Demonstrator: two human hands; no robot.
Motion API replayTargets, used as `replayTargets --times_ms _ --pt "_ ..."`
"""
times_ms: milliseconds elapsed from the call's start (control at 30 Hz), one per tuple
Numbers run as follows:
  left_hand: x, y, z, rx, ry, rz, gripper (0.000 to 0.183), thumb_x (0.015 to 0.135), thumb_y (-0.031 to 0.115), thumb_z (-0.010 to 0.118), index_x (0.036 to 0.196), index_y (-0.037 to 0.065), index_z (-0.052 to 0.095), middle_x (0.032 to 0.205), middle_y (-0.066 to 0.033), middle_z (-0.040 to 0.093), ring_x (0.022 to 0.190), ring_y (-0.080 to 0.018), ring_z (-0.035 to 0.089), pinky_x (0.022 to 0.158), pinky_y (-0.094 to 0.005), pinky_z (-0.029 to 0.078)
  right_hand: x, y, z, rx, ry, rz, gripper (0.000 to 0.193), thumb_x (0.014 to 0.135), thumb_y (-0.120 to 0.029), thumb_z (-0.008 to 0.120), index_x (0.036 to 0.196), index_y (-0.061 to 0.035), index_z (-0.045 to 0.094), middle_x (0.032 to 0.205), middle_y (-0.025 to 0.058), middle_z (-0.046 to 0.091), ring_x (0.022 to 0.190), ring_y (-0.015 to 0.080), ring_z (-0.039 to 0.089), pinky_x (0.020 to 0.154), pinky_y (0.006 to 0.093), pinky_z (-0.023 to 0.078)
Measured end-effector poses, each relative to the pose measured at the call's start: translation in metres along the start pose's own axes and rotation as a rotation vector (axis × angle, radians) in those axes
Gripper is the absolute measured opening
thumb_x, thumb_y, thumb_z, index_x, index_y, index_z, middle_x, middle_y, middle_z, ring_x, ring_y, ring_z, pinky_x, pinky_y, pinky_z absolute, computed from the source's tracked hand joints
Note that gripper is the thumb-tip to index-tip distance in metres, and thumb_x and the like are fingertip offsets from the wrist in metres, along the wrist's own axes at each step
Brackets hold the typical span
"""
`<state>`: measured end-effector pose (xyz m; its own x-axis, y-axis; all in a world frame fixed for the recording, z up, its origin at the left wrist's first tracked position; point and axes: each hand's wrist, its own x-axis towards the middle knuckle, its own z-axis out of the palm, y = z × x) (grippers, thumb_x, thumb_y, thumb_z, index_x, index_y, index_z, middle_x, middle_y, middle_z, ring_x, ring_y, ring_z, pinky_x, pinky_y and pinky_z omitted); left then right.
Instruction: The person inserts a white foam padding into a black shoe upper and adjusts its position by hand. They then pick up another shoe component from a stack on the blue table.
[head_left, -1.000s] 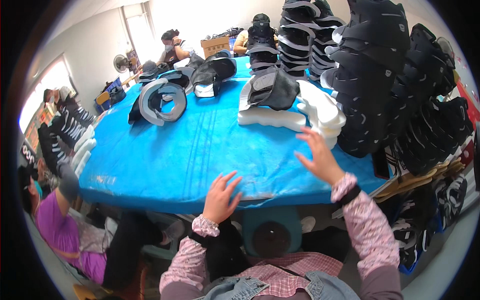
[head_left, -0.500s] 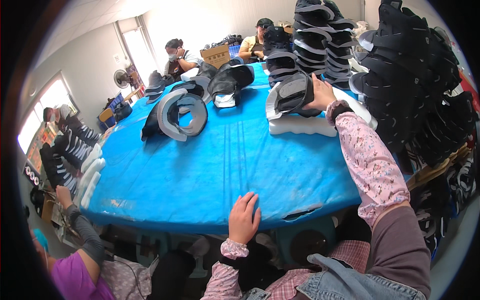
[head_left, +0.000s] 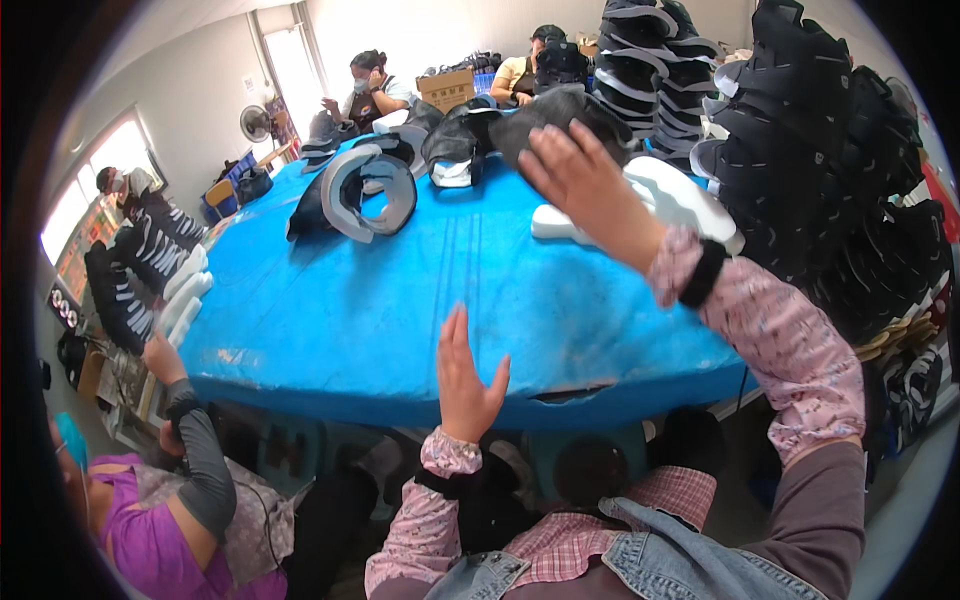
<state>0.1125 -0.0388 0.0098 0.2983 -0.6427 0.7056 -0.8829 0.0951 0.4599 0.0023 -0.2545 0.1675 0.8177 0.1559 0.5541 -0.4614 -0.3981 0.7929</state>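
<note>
head: left fisheye, head-worn | faces forward and down | close over blue-covered table (head_left: 310, 310)

The right hand (head_left: 590, 190) blurs across a dark padded piece (head_left: 560, 105), covering its near side, so I can't tell whether it grips the thing. It also hides part of the white foam pieces (head_left: 685, 195), while the tall black stack (head_left: 790, 120) runs out of view overhead and a purple-clad neighbour (head_left: 155, 545) is cut off low at left.

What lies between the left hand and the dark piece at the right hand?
In the head view, only a bare stretch of blue table cover lies between the left hand and the dark piece.
</note>
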Motion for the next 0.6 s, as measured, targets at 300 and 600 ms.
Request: replayTargets --times_ms 300,600 --pt "-0.008 0.028 0.004 -0.317 -0.068 -0.003 0.113 0.064 0.017 0.083 0.147 0.003 0.007 0.144 -0.0257 0.027 0.130 -0.0403 0.033 0.104 -0.0454 0.033 -0.068 -0.091 -0.104 0.472 -0.129 -0.431 0.060 0.080 -0.029 0.059 0.131 0.0014 0.047 0.140 0.0172 0.039 0.134 0.0268 0.031 0.113 0.0383 0.022" --pt "-0.013 0.046 0.023 -0.231 -0.166 -0.162 0.126 0.063 0.034 0.086 0.145 -0.003 -0.003 0.141 -0.0307 0.024 0.130 -0.0431 0.030 0.106 -0.0463 0.029 -0.050 -0.036 -0.054 0.894 -0.105 0.223 0.041 0.075 -0.036 0.068 0.093 -0.0003 0.060 0.090 0.0144 0.060 0.087 0.0301 0.059 0.075 0.0396 0.048"
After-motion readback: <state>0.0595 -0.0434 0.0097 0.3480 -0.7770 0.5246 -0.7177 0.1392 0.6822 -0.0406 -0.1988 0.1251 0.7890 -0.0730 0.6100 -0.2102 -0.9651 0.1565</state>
